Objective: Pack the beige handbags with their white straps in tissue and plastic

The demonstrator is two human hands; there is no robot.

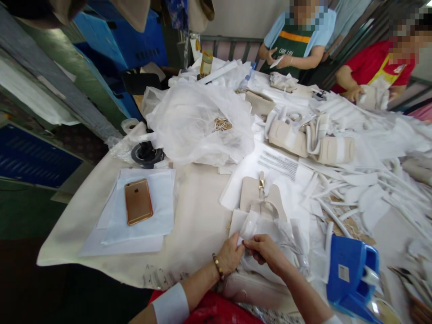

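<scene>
The left hand (231, 257) and right hand (266, 253) each pinch the thin wrap (249, 226) in a tight grip, and it looks light, soft and floppy, best held by its edge.

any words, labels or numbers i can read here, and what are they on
"OMI LIN", unsure, blurred: green apron, far side.
Printed sheet: text lines too small to read.
Blue crate: raised letters, blurred.
White sticker on blue tool: unreadable.
White wrapper in left hand and right hand: no text visible.
</scene>
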